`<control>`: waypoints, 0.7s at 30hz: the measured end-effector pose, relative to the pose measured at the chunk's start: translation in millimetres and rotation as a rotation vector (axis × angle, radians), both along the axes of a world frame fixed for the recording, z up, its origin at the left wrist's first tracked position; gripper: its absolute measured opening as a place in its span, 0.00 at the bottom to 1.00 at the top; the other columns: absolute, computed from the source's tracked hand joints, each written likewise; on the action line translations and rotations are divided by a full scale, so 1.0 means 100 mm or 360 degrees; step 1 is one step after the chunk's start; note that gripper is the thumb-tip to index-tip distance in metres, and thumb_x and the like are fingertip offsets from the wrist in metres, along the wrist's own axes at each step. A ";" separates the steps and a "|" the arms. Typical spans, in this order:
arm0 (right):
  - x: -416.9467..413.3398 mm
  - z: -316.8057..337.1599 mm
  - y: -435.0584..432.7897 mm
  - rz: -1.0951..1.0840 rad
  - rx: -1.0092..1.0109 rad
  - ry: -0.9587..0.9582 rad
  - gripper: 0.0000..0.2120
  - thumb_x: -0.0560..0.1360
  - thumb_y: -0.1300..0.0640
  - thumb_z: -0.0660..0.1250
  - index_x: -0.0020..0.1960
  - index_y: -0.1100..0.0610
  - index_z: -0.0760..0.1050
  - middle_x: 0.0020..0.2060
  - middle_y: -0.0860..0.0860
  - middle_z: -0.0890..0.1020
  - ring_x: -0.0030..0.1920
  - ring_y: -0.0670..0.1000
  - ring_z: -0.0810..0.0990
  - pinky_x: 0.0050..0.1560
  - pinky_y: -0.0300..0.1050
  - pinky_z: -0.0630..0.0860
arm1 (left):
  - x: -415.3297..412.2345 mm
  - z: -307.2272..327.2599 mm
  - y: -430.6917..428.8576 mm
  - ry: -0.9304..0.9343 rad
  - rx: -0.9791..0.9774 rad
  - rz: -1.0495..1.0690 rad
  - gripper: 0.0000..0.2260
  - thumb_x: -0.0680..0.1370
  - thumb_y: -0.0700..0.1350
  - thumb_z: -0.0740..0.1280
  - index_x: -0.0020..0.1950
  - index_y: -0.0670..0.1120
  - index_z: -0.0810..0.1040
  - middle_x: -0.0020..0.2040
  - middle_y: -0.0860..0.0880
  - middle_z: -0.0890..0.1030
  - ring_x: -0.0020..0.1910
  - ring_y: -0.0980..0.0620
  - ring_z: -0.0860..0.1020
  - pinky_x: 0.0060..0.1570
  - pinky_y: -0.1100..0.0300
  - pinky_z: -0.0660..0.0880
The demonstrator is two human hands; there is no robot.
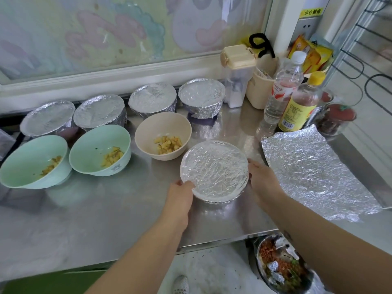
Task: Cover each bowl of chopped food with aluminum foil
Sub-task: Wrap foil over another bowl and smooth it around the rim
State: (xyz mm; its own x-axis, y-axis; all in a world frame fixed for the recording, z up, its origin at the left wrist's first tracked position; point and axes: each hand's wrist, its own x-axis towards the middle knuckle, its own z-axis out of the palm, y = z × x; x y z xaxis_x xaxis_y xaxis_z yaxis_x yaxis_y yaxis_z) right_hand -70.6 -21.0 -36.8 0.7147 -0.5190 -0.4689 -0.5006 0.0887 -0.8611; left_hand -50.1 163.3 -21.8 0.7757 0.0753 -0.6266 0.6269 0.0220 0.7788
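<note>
A foil-covered bowl (214, 170) sits on the steel counter (106, 209) in front of me. My left hand (180, 196) grips its near left rim and my right hand (262, 179) presses its right side. Behind it stands an uncovered beige bowl (163, 135) with chopped yellow food. Two uncovered green bowls (35, 162) (99, 150) with chopped food stand to the left. Several foil-covered bowls line the back, such as one (202, 96) at the right. A loose crinkled foil sheet (314, 172) lies flat to the right.
Two bottles (282, 92) (299, 105), a cream container (237, 77), a tub and snack packets crowd the back right corner. A glass jar (337, 119) stands by the wall. Below the counter edge a metal bowl (282, 266) holds scraps and foil bits.
</note>
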 end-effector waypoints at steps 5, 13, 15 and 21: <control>-0.14 0.22 0.17 -0.0110 -0.0001 -0.0040 0.14 0.84 0.62 0.56 0.63 0.68 0.74 0.60 0.63 0.80 0.65 0.64 0.75 0.68 0.63 0.69 | 0.41 0.07 0.00 -0.0946 0.0608 -0.0612 0.21 0.82 0.44 0.62 0.76 0.52 0.67 0.70 0.60 0.69 0.69 0.60 0.67 0.74 0.57 0.60; -0.10 0.01 0.18 -0.0005 -0.0043 -0.0002 0.14 0.82 0.61 0.55 0.54 0.58 0.79 0.49 0.59 0.85 0.56 0.65 0.81 0.59 0.66 0.78 | 0.83 -0.10 -0.08 -0.1189 0.1436 -0.1588 0.21 0.86 0.44 0.55 0.80 0.51 0.63 0.82 0.48 0.57 0.80 0.45 0.57 0.76 0.51 0.59; -0.06 0.03 0.12 0.0068 -0.0076 0.0001 0.14 0.82 0.61 0.55 0.55 0.58 0.80 0.50 0.61 0.84 0.56 0.67 0.80 0.59 0.68 0.77 | 0.77 -0.11 -0.06 -0.1181 0.1340 -0.1486 0.20 0.85 0.42 0.56 0.78 0.48 0.66 0.81 0.47 0.59 0.79 0.46 0.59 0.75 0.53 0.58; 0.06 0.28 -0.05 -0.0081 -0.0130 -0.0063 0.11 0.83 0.59 0.59 0.49 0.56 0.81 0.41 0.52 0.83 0.44 0.55 0.80 0.42 0.48 0.76 | 0.53 0.04 -0.10 -0.0596 0.0438 -0.0571 0.21 0.82 0.39 0.57 0.75 0.54 0.67 0.67 0.54 0.76 0.63 0.50 0.76 0.65 0.49 0.74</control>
State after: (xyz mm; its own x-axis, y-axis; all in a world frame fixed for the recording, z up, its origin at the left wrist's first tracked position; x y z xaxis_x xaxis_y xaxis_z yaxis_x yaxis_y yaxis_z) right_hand -65.1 -25.8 -8.7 0.7034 -0.5906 -0.3955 -0.4628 0.0418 -0.8855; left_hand 2.8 153.0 -17.5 0.9476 -0.1117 -0.2994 0.2387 -0.3754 0.8956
